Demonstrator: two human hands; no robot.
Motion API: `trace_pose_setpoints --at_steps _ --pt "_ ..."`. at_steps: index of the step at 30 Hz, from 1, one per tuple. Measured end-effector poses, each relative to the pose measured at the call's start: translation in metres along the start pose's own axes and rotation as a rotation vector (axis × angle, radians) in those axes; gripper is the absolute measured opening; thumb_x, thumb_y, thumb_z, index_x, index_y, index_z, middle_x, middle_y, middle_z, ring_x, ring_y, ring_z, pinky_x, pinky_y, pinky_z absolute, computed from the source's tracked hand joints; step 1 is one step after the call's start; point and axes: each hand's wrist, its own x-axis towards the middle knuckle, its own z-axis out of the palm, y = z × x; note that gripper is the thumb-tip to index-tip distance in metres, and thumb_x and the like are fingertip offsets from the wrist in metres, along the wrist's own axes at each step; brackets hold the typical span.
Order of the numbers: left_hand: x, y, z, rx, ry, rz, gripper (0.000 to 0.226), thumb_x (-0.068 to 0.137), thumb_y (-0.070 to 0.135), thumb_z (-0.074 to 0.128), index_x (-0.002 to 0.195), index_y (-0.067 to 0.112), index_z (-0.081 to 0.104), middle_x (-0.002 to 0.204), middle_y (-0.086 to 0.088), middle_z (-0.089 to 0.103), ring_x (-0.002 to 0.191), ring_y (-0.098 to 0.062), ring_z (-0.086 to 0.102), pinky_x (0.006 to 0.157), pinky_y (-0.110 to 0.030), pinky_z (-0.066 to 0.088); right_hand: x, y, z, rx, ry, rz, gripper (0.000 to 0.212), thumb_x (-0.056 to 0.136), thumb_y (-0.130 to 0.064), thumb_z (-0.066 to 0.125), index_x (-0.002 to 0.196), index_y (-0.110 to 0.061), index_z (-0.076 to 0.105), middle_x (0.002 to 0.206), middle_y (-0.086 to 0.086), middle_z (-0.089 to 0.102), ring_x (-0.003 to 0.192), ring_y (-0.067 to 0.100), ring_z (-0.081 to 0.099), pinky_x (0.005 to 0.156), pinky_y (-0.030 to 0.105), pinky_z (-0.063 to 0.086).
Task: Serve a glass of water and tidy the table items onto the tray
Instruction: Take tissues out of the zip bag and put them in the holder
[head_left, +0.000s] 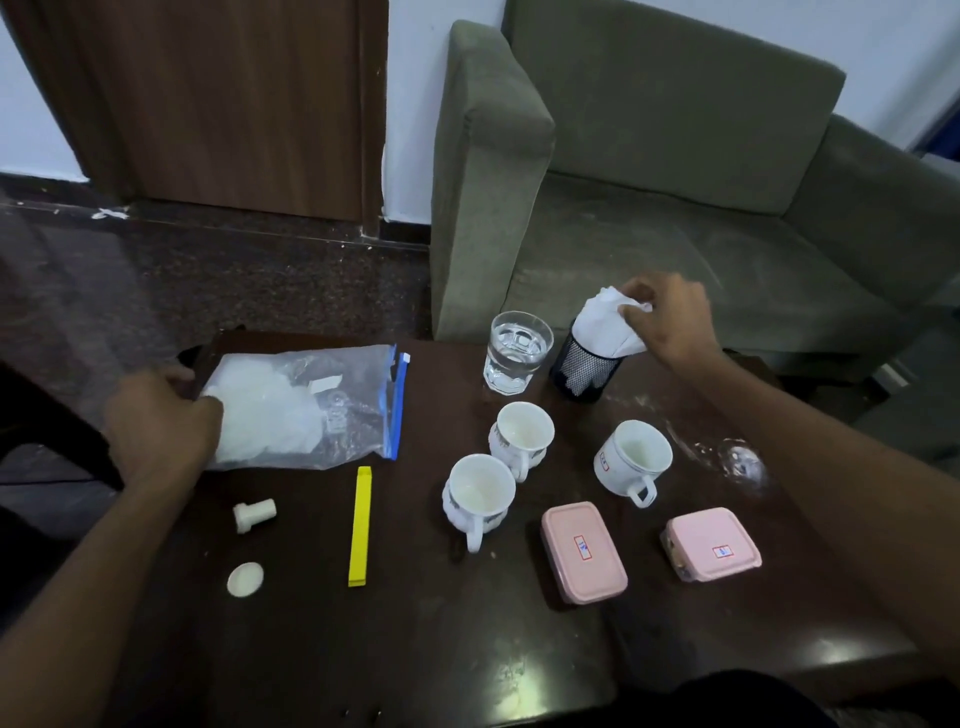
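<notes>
Both hands busy: right fingers (638, 312) pinch crumpled white tissue (602, 327) sitting in black mesh cup (584, 371), left fingers (176, 374) curl round dark brown tray (210, 347), probably steadying it.

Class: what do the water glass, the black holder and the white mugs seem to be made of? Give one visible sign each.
Clear faceted tumbler of water: glass, probably; transparent, thick base.
Black cylindrical holder: metal mesh by its look; fine grid of holes.
Three white handled mugs: glazed ceramic, likely; glossy, opaque walls.

Dim, soft blur, wide-angle edge distortion
</notes>
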Motion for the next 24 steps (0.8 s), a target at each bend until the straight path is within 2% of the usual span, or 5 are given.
trace_pose_setpoints --at_steps 4,12,18,21,24 --pt "-0.007 0.008 -0.003 0.0 -0.025 0.072 0.036 0.078 -0.005 0.068 0.112 0.001 0.078 0.106 -0.024 0.076 0.104 -0.044 0.069 0.09 -0.044 0.053 -0.004 0.006 0.015 -0.089 -0.045 0.013 0.025 0.082 -0.009 0.066 0.106 -0.008 0.074 0.098 0.024 0.074 0.096 0.044 0.069 0.073 0.039 0.052" --pt "-0.008 0.008 -0.006 -0.015 -0.058 0.039 0.026 0.077 -0.007 0.062 0.099 0.001 0.074 0.096 -0.015 0.074 0.096 -0.033 0.069 0.077 -0.032 0.046 -0.008 -0.008 0.01 -0.19 0.035 -0.035 0.039 0.088 -0.022 0.072 0.122 -0.005 0.065 0.115 0.028 0.068 0.107 0.049 0.063 0.09 0.053 0.052" --pt "-0.008 0.013 -0.006 0.012 0.013 0.19 0.044 0.094 0.015 0.066 0.137 0.004 0.061 0.133 -0.018 0.066 0.123 -0.036 0.061 0.103 -0.047 0.049 -0.023 -0.082 0.011 -0.107 0.22 -0.216 0.035 0.093 -0.023 0.057 0.125 -0.008 0.061 0.122 0.024 0.066 0.113 0.045 0.058 0.097 0.048 0.043" --pt "-0.015 0.018 0.0 0.124 -0.095 0.413 0.056 0.107 0.032 0.052 0.159 0.016 0.04 0.166 -0.009 0.04 0.15 -0.029 0.039 0.122 -0.057 0.032 -0.051 -0.158 0.044 0.059 0.011 -0.38 0.036 0.099 -0.017 0.056 0.132 -0.006 0.061 0.126 0.02 0.068 0.119 0.039 0.059 0.103 0.04 0.04" --pt "-0.02 0.015 0.011 0.268 -0.233 0.53 0.061 0.113 0.045 0.033 0.169 0.025 0.017 0.177 0.004 0.009 0.163 -0.015 0.009 0.128 -0.053 0.013 -0.082 -0.234 0.1 0.092 -0.26 -0.444 0.045 0.102 -0.021 0.049 0.146 -0.009 0.049 0.147 0.016 0.055 0.137 0.032 0.05 0.114 0.045 0.041"
